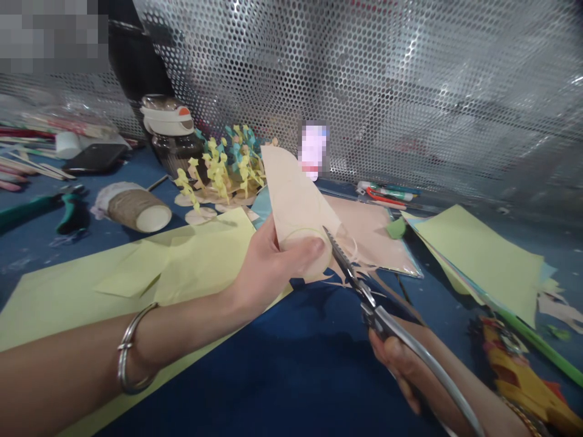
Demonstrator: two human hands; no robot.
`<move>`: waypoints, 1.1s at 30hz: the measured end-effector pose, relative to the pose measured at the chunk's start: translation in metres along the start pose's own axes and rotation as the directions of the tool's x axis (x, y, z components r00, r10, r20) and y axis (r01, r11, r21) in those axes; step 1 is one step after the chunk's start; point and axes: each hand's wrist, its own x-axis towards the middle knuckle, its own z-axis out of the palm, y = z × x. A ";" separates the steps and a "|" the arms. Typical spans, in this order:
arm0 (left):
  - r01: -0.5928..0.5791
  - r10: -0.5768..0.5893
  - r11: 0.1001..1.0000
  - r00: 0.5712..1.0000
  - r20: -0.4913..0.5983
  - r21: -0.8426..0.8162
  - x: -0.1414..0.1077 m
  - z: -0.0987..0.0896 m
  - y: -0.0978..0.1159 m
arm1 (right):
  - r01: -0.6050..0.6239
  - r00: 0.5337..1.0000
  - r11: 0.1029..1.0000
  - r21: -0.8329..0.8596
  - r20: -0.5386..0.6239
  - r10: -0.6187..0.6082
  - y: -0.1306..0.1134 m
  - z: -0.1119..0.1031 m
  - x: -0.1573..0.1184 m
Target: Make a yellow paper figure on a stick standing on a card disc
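Observation:
Near the middle, my left hand [273, 261] pinches a pale peach paper sheet [291, 188], its thumb lying on the lower part, where a faint round outline shows. My right hand [405, 358] grips metal scissors [373, 303] at lower right. The scissor blades point up and left, and their tips meet the right edge of the paper beside my left thumb. Thin curled paper strips [355, 276] hang around the blades. Under my left forearm lies a large yellow-green sheet [54, 285].
Small yellow and blue paper figures [218, 170] stand behind, near a dark jar [175, 142]. A twine-wrapped cup [139, 206] and green-handled pliers [31, 209] lie left. Right are stacked coloured papers [483, 255] and a yellow tool [523, 382]. A perforated metal panel [364, 79] rises behind.

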 end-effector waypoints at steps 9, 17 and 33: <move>-0.049 0.048 0.998 0.999 -0.024 -0.038 0.002 0.000 -0.003 | -0.005 1.000 0.999 -0.034 -0.011 0.004 -0.005 -0.001 -0.004; -0.046 0.045 0.999 0.999 -0.023 -0.025 0.002 0.000 0.000 | -0.061 0.998 0.992 -0.106 0.017 0.063 -0.003 0.000 -0.004; -0.093 0.094 0.995 0.995 -0.027 0.035 0.002 0.000 0.001 | -0.027 1.000 0.998 -0.052 0.008 0.028 -0.001 0.000 0.000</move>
